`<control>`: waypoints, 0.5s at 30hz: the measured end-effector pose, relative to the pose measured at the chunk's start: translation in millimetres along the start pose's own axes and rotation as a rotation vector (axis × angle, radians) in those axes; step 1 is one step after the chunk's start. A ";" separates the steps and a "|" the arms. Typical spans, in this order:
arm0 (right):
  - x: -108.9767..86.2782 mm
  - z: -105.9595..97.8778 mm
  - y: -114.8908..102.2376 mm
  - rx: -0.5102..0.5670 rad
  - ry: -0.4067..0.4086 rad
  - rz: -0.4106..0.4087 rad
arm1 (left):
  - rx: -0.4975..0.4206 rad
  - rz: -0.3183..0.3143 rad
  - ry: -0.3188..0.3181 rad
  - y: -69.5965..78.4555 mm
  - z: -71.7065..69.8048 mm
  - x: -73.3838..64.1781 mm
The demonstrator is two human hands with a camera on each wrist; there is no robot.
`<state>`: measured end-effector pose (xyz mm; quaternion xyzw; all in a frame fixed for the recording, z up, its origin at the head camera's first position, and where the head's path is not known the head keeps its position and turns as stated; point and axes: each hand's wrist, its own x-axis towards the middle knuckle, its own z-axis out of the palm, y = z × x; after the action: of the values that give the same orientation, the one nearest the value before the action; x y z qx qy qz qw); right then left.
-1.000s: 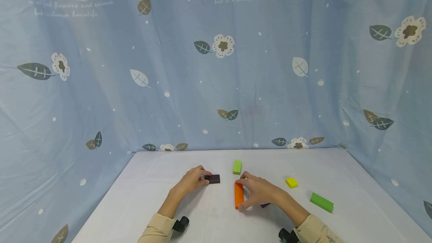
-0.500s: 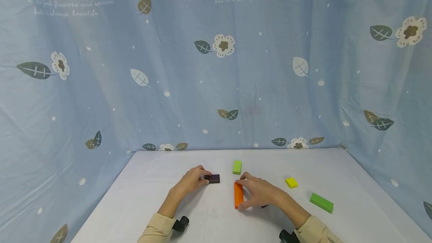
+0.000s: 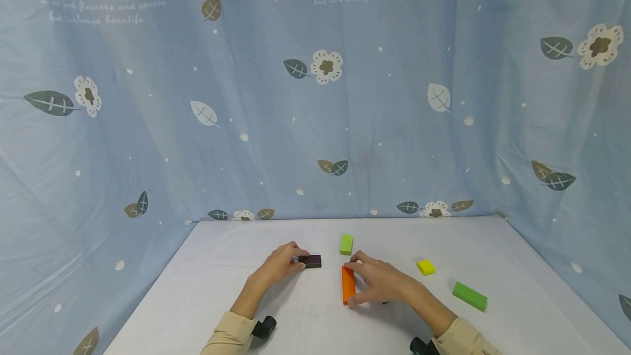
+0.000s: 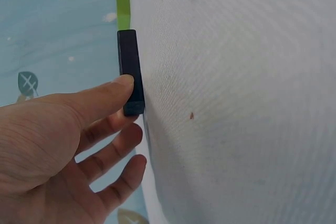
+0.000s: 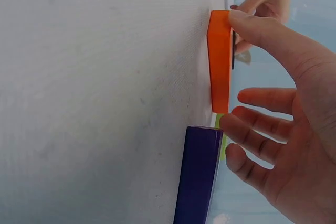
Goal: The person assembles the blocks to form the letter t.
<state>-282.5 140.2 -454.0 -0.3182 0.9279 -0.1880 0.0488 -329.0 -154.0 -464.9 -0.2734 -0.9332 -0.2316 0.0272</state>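
Observation:
My left hand [image 3: 282,263] pinches one end of a dark block [image 3: 312,261] lying on the white table. In the left wrist view, the thumb rests on the face of that block [image 4: 129,64], while the lower fingers spread away from it. Across from it, my right hand [image 3: 379,279] spans an orange block [image 3: 348,286] lengthwise, thumb at the near end and fingertips at the far end. The right wrist view shows the thumb on one end of this orange block [image 5: 220,61]. A purple block [image 5: 198,177] lies close to the right fingers; in the head view the hand mostly hides it.
A light green block [image 3: 346,244] lies beyond the orange one. To the right are a small yellow block [image 3: 426,267] and a longer green block [image 3: 470,296]. A blue patterned curtain [image 3: 374,125] surrounds the white table [image 3: 197,289] at the back and sides.
The orange block has moved very slightly left. My right wrist has shifted a little, and less of the purple block shows beneath the hand. The left hand stays put.

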 end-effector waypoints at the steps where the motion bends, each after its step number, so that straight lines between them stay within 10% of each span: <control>1: -0.5 -0.2 0.0 0.003 0.003 -0.005 | 0.000 -0.001 0.000 0.1 0.0 0.0; 15: -5.7 -0.8 -4.2 -0.054 0.011 -0.026 | 0.009 0.002 0.000 0.2 0.1 -0.3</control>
<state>-275.8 140.9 -451.8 -0.3305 0.9287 -0.1651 0.0327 -328.7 -153.9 -464.9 -0.2740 -0.9340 -0.2274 0.0287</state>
